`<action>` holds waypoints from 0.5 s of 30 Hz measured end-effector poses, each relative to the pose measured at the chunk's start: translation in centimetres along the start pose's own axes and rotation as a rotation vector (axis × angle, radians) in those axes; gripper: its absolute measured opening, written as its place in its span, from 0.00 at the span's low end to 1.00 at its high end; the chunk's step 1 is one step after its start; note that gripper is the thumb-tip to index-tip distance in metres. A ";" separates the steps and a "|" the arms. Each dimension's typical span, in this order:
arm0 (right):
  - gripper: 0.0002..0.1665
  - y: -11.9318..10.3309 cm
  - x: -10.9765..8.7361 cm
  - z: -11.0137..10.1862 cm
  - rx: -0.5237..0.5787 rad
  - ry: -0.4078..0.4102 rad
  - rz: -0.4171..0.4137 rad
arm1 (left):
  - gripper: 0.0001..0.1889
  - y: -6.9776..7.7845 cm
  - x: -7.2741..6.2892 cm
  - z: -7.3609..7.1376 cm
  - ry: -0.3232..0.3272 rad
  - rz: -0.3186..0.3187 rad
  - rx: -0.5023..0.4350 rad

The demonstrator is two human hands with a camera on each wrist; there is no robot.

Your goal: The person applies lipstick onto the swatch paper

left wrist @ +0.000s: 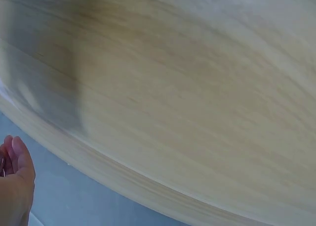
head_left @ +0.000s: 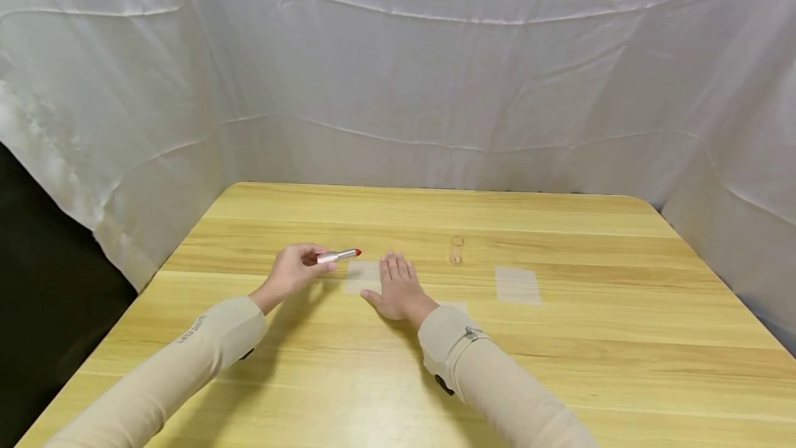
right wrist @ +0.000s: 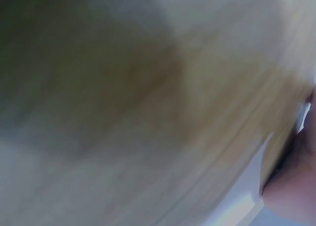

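Note:
My left hand (head_left: 295, 272) grips a lipstick (head_left: 336, 256) by its silver tube above the table, the red tip pointing right. In the left wrist view only part of that hand (left wrist: 17, 181) shows, at the lower left. My right hand (head_left: 400, 294) lies flat with fingers extended, over the right side of a thin whitish square sheet (head_left: 356, 276). At the right edge of the right wrist view, part of the hand (right wrist: 294, 186) appears close up and blurred. A clear, orange-rimmed cylindrical cap (head_left: 457, 251) stands behind and right of the right hand.
Another whitish square (head_left: 518, 285) lies flat on the wooden table (head_left: 591, 337) to the right. A third pale piece (head_left: 457, 307) is partly covered by the right wrist. Pale curtains (head_left: 435, 75) hang behind the table and at both sides.

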State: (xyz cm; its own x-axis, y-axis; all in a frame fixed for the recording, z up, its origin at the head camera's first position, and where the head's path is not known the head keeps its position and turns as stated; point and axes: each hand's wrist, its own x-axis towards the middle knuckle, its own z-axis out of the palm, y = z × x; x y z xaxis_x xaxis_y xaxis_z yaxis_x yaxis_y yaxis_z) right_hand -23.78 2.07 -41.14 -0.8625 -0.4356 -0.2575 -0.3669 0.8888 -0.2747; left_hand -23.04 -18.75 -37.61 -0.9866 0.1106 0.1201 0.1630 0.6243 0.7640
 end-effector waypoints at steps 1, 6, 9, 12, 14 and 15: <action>0.47 -0.1 -0.1 -0.1 0.003 0.000 0.000 | 0.14 -0.1 0.0 0.0 0.003 0.009 0.008; 0.46 -0.1 -0.2 -0.1 -0.011 -0.007 0.004 | 0.12 -0.4 0.3 -0.1 0.019 0.061 0.054; 0.46 -0.2 -0.2 -0.2 -0.019 -0.011 0.008 | 0.12 -0.4 0.5 0.1 0.021 0.088 0.069; 0.46 -0.3 -0.3 -0.3 -0.015 -0.005 0.012 | 0.13 -0.3 0.8 0.3 0.016 0.087 0.058; 0.46 -0.3 -0.4 -0.4 -0.014 -0.002 0.015 | 0.13 -0.3 1.0 0.6 0.014 0.078 0.056; 0.46 -0.3 -0.4 -0.4 -0.012 0.002 0.015 | 0.13 -0.3 1.1 0.7 0.012 0.074 0.054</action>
State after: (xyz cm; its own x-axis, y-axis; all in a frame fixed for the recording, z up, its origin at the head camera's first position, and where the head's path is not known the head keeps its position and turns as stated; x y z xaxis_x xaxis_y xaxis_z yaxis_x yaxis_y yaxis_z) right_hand -23.46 1.98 -40.62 -0.8687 -0.4219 -0.2595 -0.3579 0.8968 -0.2600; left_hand -24.15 -18.28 -38.13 -0.9718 0.1488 0.1827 0.2353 0.6556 0.7175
